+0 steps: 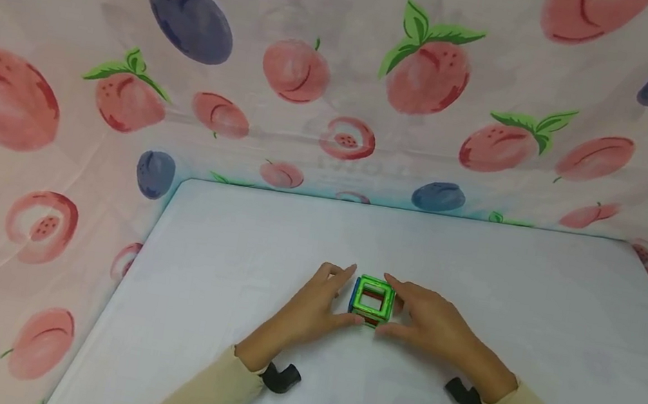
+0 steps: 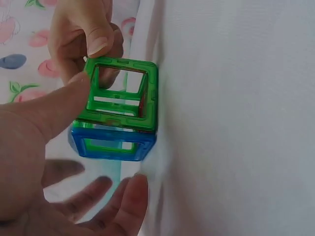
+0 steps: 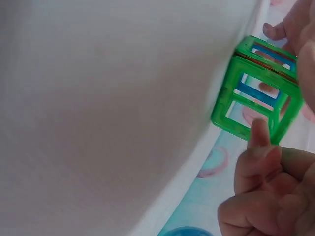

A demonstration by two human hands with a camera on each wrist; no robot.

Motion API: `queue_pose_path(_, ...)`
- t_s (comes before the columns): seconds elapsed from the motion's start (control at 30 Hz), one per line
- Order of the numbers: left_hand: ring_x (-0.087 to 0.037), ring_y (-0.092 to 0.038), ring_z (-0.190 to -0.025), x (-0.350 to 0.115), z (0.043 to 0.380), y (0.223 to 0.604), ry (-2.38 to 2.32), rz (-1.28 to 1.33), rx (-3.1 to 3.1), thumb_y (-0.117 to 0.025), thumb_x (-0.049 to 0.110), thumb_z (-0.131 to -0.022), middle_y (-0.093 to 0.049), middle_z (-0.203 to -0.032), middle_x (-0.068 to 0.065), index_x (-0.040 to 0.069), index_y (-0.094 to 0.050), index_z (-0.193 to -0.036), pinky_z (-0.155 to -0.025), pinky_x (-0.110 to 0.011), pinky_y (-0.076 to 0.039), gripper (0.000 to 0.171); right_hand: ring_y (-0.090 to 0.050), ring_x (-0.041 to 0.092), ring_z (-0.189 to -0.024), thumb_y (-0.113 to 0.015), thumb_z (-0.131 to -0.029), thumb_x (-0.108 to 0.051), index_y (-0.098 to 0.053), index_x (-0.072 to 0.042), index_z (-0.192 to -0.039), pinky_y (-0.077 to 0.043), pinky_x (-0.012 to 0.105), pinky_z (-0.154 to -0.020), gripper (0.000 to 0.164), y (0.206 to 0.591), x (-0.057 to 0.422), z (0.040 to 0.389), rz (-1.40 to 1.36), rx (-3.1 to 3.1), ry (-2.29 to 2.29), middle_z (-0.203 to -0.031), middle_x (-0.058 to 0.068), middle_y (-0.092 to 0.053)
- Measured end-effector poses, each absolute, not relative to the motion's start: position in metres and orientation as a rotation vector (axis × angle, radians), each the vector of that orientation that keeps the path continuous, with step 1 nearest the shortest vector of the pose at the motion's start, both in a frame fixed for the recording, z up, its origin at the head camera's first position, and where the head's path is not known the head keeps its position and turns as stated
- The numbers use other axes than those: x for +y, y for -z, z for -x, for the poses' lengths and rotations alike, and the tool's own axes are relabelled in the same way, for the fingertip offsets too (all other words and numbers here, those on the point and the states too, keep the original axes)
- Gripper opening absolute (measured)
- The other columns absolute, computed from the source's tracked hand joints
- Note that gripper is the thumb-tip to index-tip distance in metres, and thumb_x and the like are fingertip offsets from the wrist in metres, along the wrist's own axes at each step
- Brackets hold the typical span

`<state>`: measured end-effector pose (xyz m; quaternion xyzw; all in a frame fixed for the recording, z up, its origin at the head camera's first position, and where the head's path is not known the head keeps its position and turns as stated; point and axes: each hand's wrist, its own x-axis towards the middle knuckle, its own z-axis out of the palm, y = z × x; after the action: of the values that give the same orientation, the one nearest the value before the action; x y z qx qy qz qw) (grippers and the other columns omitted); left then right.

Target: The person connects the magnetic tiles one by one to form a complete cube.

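Observation:
A small cube of magnetic tiles (image 1: pixel 387 302), built from open square frames, stands on the white tabletop between the two hands. Its top is green; a blue tile (image 2: pixel 110 133) forms the side facing the left hand, and some red shows low at the front. The right hand (image 1: pixel 438 324) holds the cube, thumb at the near corner and index finger at the far one; its other fingers curl in. From the left hand (image 1: pixel 310 312), the thumb reaches the cube's near edge, while the remaining fingers spread apart from the blue side.
The white table (image 1: pixel 232 230) extends around the cube on all sides. Behind and to the left hangs a fruit-print cloth (image 1: pixel 301 17). Black wrist pieces (image 1: pixel 281 378) poke out by both beige sleeves (image 1: pixel 207 394).

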<state>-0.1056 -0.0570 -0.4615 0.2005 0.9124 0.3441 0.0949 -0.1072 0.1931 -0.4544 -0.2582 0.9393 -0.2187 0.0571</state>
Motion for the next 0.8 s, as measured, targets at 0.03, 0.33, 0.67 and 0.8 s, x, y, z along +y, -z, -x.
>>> queue_pose_path(0.03, -0.015, -0.057, -0.108, -0.058, 0.107, 0.462, -1.043, -0.611, 2.669, -0.079, 0.045, -0.088, -0.050, -0.137, -0.006, 0.013, -0.038, -0.158, -0.092, -0.029, -0.050, 0.088, -0.049, 0.005, -0.077, -0.083, -0.078, -0.056, -0.049, -0.006, -0.151, -0.045, 0.025, -0.068, 0.094, 0.454, 0.193, 0.108, 0.789, 2.855, 0.633, -0.092, -0.007, -0.060)
queue_pose_path(0.33, -0.019, -0.060, -0.102, -0.059, 0.113, 0.467, -1.111, -0.680, 2.634, -0.080, 0.039, -0.089, -0.056, -0.132, -0.008, 0.016, -0.046, -0.154, -0.088, -0.028, -0.050, 0.077, -0.042, 0.006, -0.072, -0.083, -0.080, -0.053, -0.049, -0.008, -0.152, -0.038, 0.023, -0.063, 0.091, 0.454, 0.198, 0.116, 0.825, 2.817, 0.629, -0.095, -0.006, -0.058)
queue_pose_path(0.67, -0.018, -0.060, -0.102, -0.058, 0.114, 0.468, -1.115, -0.676, 2.646, -0.080, 0.037, -0.090, -0.057, -0.130, -0.007, 0.017, -0.048, -0.152, -0.087, -0.028, -0.050, 0.072, -0.044, 0.007, -0.074, -0.081, -0.082, -0.052, -0.047, -0.011, -0.153, -0.039, 0.024, -0.065, 0.089, 0.453, 0.198, 0.118, 0.830, 2.821, 0.605, -0.096, -0.002, -0.058)
queue_pose_path(0.8, -0.019, -0.060, -0.107, -0.058, 0.113, 0.467, -1.095, -0.647, 2.665, -0.079, 0.037, -0.090, -0.057, -0.131, -0.008, 0.017, -0.047, -0.153, -0.091, -0.032, -0.051, 0.073, -0.052, 0.009, -0.083, -0.079, -0.084, -0.052, -0.044, -0.011, -0.155, -0.048, 0.027, -0.073, 0.089, 0.453, 0.200, 0.118, 0.864, 2.843, 0.584, -0.106, -0.002, -0.060)
